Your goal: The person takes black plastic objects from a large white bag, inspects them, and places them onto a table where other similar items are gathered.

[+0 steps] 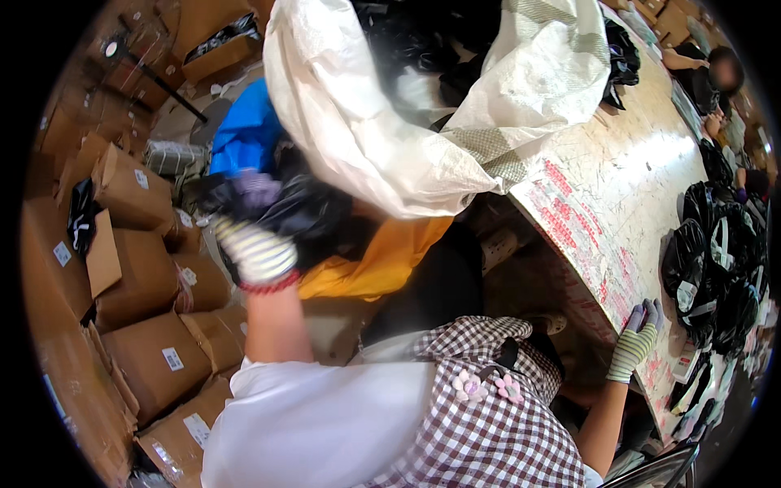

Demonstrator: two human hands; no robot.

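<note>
My left hand (259, 248), in a striped knit glove with a red bracelet at the wrist, is stretched out to the left and blurred. Its fingers are closed on a black plastic bag (313, 199), whose dark folds spread on both sides of them. Beside the bag are a blue sack (246, 130) and a yellow-orange sack (374, 264). A large white woven sack (333, 114), holding black plastic bags, hangs open ahead. My right hand (639, 337), gloved alike with grey fingertips, lies with fingers extended on the edge of the worn table (602, 195), holding nothing.
Cardboard boxes (150, 350) are stacked along the left. Several black plastic packages (716, 252) lie on the table's right side. A dark stand (163, 85) rises at the upper left. Another person (700, 77) is at the far right. A metal chair rail (659, 468) shows at the bottom.
</note>
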